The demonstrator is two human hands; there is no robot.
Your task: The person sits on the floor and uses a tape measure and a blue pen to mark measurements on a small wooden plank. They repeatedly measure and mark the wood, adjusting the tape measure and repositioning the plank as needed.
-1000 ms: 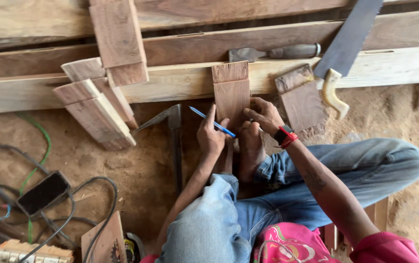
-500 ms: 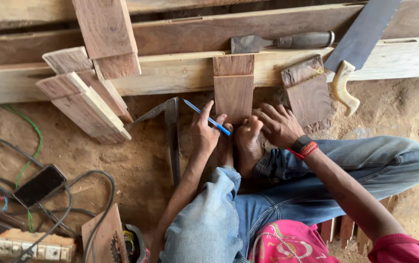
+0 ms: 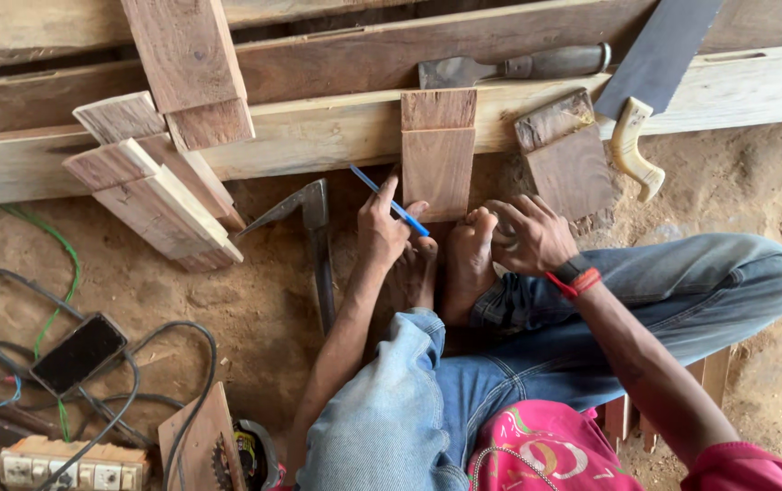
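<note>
My left hand [image 3: 383, 225] grips a blue pencil [image 3: 389, 200], its tip pointing up and left beside a short brown wood block [image 3: 437, 155]. The block leans against a long pale plank [image 3: 318, 136], and its lower end sits just above my two bare feet [image 3: 450, 264]. My right hand [image 3: 532, 235] rests with curled fingers against the right foot, below a second brown block [image 3: 571, 159]. Whether something small is inside those fingers is hidden.
A hammer [image 3: 313, 227] lies on the sandy ground left of my left hand. A handsaw [image 3: 650, 86] and a chisel [image 3: 509, 65] rest on the planks. Cut wood pieces [image 3: 159, 195] are stacked at left. A phone [image 3: 79, 352], cables and a power strip [image 3: 72, 464] lie at lower left.
My right hand has come down off the brown block to rest by my right foot. The left hand with the pencil has shifted slightly down and left of the block.
</note>
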